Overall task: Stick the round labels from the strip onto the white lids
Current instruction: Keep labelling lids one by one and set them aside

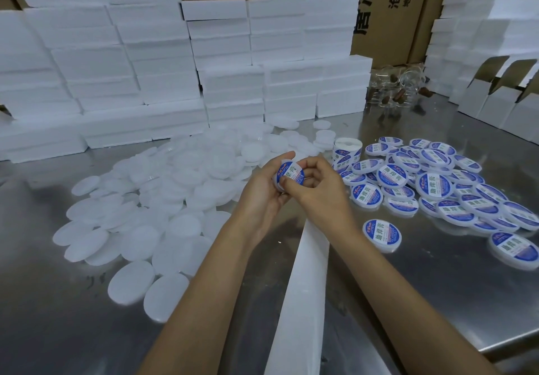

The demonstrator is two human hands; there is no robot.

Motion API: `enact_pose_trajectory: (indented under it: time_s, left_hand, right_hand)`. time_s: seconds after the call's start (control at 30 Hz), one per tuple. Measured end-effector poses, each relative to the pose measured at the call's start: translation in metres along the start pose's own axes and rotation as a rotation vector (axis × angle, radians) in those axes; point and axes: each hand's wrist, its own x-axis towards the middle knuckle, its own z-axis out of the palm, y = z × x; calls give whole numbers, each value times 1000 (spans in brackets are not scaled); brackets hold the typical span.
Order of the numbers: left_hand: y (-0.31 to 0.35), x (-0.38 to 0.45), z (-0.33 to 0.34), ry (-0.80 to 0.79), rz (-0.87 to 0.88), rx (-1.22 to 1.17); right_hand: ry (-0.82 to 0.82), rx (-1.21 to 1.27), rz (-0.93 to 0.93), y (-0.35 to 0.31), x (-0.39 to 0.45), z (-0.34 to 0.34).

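Observation:
My left hand point(267, 192) grips a white lid whose edge shows under a round blue-and-white label point(291, 174). My right hand point(316, 183) pinches the label's near edge with thumb and fingers against the lid. The label roll point(347, 148) stands just beyond my right hand. The empty white backing strip point(306, 287) trails from under my hands toward me. A heap of plain white lids point(163, 199) spreads on the left. Labelled lids point(431, 185) lie piled on the right.
The steel table point(437, 301) carries stacked white foam boxes point(145, 62) along the back and left. Folded white cartons point(495, 103) stand at the right rear. Clear jars with brown stoppers point(399, 88) lie behind the labelled pile. Brown cardboard boxes point(388, 10) rise at the back.

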Motion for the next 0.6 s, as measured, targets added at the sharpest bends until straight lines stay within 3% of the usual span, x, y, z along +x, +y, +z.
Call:
enact_pose_trajectory:
  time_s: [0.33,0.6]
  left_hand:
    - [2,-1,-2,-40,25,-5]
    - [7,-6,-5,-53,-31,-207]
  right_hand:
    - [66,-177,-87,-1,-5,-1]
    - [89,-403,-123,4,0,-6]
